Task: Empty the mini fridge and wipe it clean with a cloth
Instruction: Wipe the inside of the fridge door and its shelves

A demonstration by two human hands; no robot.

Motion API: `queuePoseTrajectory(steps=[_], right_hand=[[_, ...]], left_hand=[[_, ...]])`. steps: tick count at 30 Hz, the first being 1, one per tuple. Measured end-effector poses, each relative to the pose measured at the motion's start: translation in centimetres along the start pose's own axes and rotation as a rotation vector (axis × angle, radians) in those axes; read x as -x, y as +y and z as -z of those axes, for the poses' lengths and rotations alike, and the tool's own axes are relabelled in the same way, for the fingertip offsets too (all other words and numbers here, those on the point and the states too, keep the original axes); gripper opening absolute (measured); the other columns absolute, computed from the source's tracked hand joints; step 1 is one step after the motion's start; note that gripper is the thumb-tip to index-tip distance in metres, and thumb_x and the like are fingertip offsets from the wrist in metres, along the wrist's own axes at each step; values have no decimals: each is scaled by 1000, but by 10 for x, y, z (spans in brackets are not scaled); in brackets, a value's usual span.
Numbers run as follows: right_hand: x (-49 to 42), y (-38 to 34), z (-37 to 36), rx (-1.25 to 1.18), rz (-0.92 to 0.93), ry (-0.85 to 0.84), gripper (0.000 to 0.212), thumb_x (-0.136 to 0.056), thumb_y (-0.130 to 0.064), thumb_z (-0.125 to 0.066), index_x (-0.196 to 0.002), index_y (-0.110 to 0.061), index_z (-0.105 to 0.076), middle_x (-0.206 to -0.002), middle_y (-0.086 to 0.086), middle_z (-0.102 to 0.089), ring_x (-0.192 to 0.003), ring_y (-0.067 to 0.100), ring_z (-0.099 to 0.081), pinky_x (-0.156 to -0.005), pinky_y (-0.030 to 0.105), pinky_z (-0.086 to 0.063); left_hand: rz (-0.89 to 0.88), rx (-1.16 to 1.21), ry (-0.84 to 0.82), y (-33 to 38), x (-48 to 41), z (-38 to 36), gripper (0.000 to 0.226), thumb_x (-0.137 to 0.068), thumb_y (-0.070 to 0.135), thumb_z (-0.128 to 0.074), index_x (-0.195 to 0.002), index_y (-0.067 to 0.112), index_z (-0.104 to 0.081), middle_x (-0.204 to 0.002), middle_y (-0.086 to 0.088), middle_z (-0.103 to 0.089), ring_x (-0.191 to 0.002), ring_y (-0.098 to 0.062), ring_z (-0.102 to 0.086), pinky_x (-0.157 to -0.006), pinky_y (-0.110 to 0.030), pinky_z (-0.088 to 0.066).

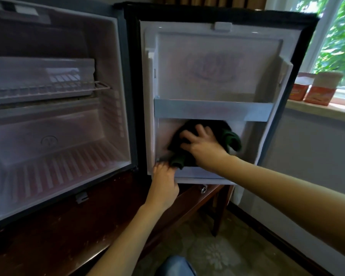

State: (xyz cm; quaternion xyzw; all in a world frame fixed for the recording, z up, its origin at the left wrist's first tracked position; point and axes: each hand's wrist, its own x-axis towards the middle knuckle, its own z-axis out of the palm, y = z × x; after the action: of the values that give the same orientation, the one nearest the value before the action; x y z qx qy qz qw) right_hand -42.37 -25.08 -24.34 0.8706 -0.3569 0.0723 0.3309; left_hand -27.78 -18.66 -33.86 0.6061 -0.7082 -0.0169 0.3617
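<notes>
Looks emptied out, judging by the mini fridge [112,56] on the wooden table [48,236]: nothing on the wire shelf [48,92], nothing on the ribbed floor, nothing in the pockets of the door [217,62]. Onto the wiping stage now, by the look of it.

Working the inner face of the door, which stands wide open to the right. Pressing the cloth [232,136] against the lower panel with the right hand [202,144], fingers spread and laid over the fabric, not wrapped round it. Steadying with the left hand [164,182], fingers curled round the door's lower inner corner, just beside a dangling end of the cloth. Hard to say whether touching that end or not.

Dark green, that cloth, bunched and rumpled, tucked just under the door shelf rail [213,110], with one tail hanging at the left and another fold off to the right.

No telling how much of the cabinet is wiped: pale and dim in there, no obvious spills, but blurred. Probably left to do: upper door panel, rail, bottom ledge. Off to the side, red cartons [317,96] on the windowsill.
</notes>
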Motion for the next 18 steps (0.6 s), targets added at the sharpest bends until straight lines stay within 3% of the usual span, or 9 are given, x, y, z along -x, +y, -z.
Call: queuePoseTrajectory(steps=[2, 5, 9, 12, 15, 18], right_hand=[[-9, -3, 2, 21, 87, -43, 37, -58, -35, -82, -92, -28, -73, -121, 4, -58, -102, 33, -33, -76, 48, -47], [3, 5, -3, 11, 148, -154, 38, -84, -27, -63, -122, -27, -60, -145, 3, -35, -115, 32, -15, -93, 52, -33], [47, 13, -11, -96, -224, -252, 58, -86, -21, -55, -141, -33, -38, -148, 1, -18, -124, 38, -14, -100, 48, -33], [67, 9, -8, -236, -485, -279, 62, -84, -23, -55, -143, -28, -37, -146, 1, -19, -126, 41, -16, -100, 43, -41], [70, 1, -3, -258, -549, -277, 60, -83, -21, -55, -142, -26, -41, -147, 1, -20, -128, 43, -18, -101, 43, -42], [65, 2, 9, -223, -487, -336, 57, -85, -22, -55, -140, -26, -43, -146, 1, -23, -124, 43, -28, -95, 38, -46]], left_hand=[[-3, 9, 14, 1, -1, 0, 41, -84, -5, -50, -122, 8, -59, -119, -9, -56, -121, -24, -42, -116, -35, -20], [-17, 13, 30, 1, 0, 1, 43, -82, -8, -49, -120, 9, -59, -116, -7, -56, -118, -23, -44, -115, -34, -21], [-33, 1, -25, -3, -2, 3, 51, -82, -7, -46, -127, 15, -54, -119, -2, -53, -117, -19, -42, -111, -30, -23], [-42, 0, -35, -1, -3, 6, 52, -80, -6, -49, -127, 17, -54, -118, 0, -54, -116, -19, -43, -109, -31, -26], [-69, 20, -31, -5, 2, 12, 55, -82, -6, -48, -131, 17, -51, -125, 2, -53, -121, -17, -40, -113, -28, -22], [-123, 54, -59, -10, 3, 20, 57, -84, -7, -46, -136, 16, -48, -134, 0, -52, -128, -17, -39, -113, -24, -18]])
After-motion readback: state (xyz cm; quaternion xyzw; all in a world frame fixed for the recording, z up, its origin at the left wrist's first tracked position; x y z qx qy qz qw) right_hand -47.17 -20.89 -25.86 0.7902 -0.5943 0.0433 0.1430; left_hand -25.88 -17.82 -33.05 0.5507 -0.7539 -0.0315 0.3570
